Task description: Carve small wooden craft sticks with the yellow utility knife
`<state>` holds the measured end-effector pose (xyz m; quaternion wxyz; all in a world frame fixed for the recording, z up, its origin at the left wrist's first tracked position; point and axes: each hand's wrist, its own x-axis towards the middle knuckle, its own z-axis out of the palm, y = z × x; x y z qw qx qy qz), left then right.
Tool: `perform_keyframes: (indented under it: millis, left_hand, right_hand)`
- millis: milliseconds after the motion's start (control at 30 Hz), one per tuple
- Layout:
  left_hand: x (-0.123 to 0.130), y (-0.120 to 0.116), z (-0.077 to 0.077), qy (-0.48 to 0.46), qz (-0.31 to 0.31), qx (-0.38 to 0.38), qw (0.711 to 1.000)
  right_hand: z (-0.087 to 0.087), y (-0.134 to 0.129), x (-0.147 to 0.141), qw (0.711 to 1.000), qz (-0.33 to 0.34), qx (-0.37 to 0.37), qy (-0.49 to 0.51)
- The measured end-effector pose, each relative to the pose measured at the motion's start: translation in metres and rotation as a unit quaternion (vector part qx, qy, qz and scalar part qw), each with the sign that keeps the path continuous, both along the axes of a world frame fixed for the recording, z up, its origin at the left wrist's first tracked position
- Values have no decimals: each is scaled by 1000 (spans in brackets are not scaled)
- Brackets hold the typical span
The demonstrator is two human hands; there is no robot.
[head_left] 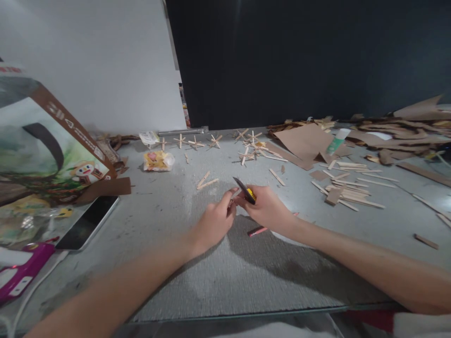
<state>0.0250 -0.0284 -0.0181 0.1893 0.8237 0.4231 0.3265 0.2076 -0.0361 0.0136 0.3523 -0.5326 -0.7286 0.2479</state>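
My right hand (266, 206) is closed around a yellow utility knife (244, 190), whose dark blade points up and to the left. Close against it, my left hand (216, 218) pinches a small, thin piece that looks like a wooden stick, mostly hidden by the fingers. The two hands meet above the grey tabletop. Under my right wrist lies a reddish pencil (257, 231). Just beyond my left hand, two short wooden sticks (207, 180) rest in a V, and another loose stick (277, 177) lies beyond my right hand.
Star-shaped stick pieces (214, 141) line the back. At right are a stick pile (352, 192), brown cardboard (299, 143) and a glue stick (338, 141). A phone (89, 223), a magenta device (26, 270), a cable and a printed bag (52, 141) occupy the left. A yellow packet (158, 161) lies behind.
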Motion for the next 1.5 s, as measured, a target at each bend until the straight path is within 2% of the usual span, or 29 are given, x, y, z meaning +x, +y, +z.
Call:
perform_keyframes:
  millis: [167, 400, 767, 1033, 1167, 1300, 1400, 1500]
  left_hand:
    - [0, 0, 0, -10, 0, -3, 1000]
    - [-1, -1, 3, 1, 9, 0, 1000]
    - [-6, 2, -6, 36, -10, 108, 993]
    - [-3, 1, -1, -42, -41, -18, 998]
    - [-2, 3, -3, -73, -54, -33, 995]
    - [-1, 1, -1, -108, -32, -30, 993]
    - [2, 1, 1, -177, -19, -105, 978]
    - [4, 5, 2, -262, -26, -192, 946]
  right_hand:
    - [2, 0, 0, 999, 7, 26, -46]
    - [2, -1, 0, 999, 19, 27, -24]
    - [0, -2, -1, 998, 37, 40, 15]
    - [0, -4, -1, 997, 47, 23, 57]
    - [2, -4, -2, 995, 42, 7, 86]
    - [2, 0, -3, 995, 15, -9, 102]
    - [5, 4, 1, 997, 0, -6, 75]
    - [9, 7, 9, 1000, -6, 12, -13]
